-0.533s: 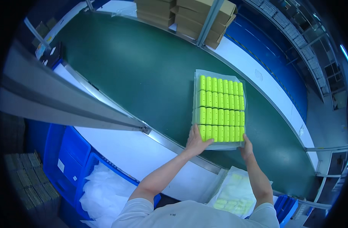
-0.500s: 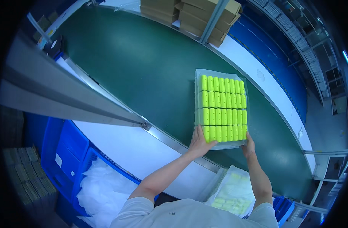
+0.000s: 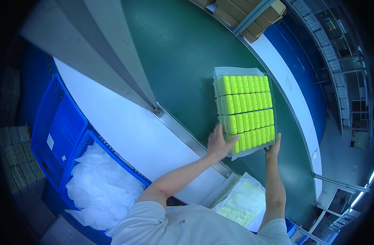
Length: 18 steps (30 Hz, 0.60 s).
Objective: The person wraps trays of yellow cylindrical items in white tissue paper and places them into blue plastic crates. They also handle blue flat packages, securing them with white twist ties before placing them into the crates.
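Lime yellow, rank upon rank! You've got the pieces (image 3: 230, 104) lined up in four rows on a pale, see-through tray (image 3: 236, 71), out ahead of you and a touch to the right, over the green work surface (image 3: 174, 61). Here's your left hand (image 3: 219, 143) holding the near left corner, fingers up along the side, thumb coming in at the closest row. And your right hand (image 3: 273, 149) has the near right corner; how far its fingers tuck underneath, there's no telling from here. Resting or lifted? This view won't settle it. As for progress, the filling looks done: no gap shows in any row. No white sheet lies across these tops, so that layer, at least, is absent here. Compare the covered bundle (image 3: 244, 202) close by your body, white over similar yellow-green shapes. And off to your left, a blue crate (image 3: 60, 134) beside a heaped mass of white sheets (image 3: 105, 188), plenty of them left unused.
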Each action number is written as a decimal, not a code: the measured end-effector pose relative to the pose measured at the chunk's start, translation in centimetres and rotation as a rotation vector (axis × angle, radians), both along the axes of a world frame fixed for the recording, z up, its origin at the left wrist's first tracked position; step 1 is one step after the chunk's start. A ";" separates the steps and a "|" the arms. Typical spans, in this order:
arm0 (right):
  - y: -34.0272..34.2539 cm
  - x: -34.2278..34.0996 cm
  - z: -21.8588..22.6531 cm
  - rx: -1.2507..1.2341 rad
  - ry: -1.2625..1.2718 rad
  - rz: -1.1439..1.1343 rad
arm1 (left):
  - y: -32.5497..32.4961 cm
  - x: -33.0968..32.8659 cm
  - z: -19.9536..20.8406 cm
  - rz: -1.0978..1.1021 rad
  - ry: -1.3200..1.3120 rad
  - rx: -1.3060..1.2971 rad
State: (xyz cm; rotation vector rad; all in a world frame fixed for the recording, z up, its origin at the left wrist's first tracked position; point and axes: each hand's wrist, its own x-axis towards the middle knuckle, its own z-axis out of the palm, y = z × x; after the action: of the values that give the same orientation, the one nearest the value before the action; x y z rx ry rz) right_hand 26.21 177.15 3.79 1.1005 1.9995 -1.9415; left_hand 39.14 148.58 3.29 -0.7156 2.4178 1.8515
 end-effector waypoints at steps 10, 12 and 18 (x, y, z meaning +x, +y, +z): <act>-13.8 12.9 -1.9 -0.480 -0.222 -0.255 | -17.5 -22.1 -2.0 -0.104 0.044 0.244; -14.4 12.4 -2.8 -0.514 -0.095 -0.275 | -17.3 -21.1 -0.9 -0.190 -0.024 0.122; -8.0 9.5 -5.2 -0.535 -0.015 -0.231 | -20.5 -10.1 -0.5 -0.087 -0.281 0.606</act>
State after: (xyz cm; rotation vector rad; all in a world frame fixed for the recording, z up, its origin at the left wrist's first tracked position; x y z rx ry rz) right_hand 35.71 169.13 -1.44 1.2211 1.2574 -2.3685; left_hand 29.08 128.06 2.76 -0.7307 1.5663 2.1083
